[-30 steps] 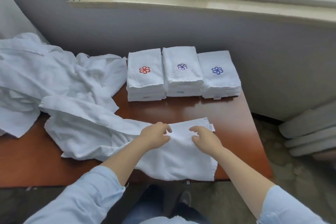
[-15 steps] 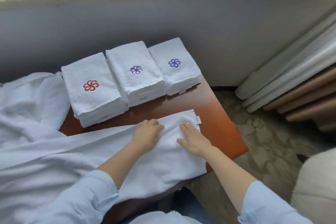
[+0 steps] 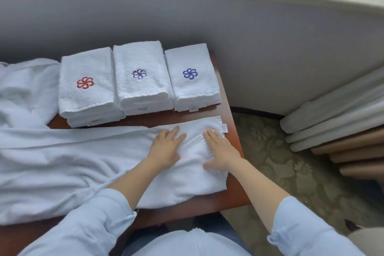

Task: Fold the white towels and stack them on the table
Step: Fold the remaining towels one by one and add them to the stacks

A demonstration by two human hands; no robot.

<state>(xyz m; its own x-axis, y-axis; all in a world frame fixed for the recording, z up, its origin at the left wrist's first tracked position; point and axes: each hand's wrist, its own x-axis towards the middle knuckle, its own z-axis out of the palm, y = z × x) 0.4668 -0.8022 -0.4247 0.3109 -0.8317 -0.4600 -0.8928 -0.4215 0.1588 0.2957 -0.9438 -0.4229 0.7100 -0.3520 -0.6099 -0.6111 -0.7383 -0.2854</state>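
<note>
A long white towel (image 3: 83, 164) lies spread across the brown table (image 3: 232, 197), its right end with a small label (image 3: 224, 128) near the table's right edge. My left hand (image 3: 166, 147) lies flat on that end, fingers straight. My right hand (image 3: 220, 149) presses flat beside it, close to the label. Behind them stand three stacks of folded white towels: one with a red flower mark (image 3: 85, 83), one with a purple mark (image 3: 139, 74), one with a blue mark (image 3: 190, 73).
More loose white cloth (image 3: 25, 89) is heaped at the back left of the table. A grey wall (image 3: 270, 48) rises right behind the stacks. Rolled grey and brown mats (image 3: 342, 122) lean on the patterned floor (image 3: 280, 162) to the right.
My hands went from pinching the towel's end to lying flat on it with straight fingers. The towel now lies stretched out along the table. The view has tilted down and to the right.
</note>
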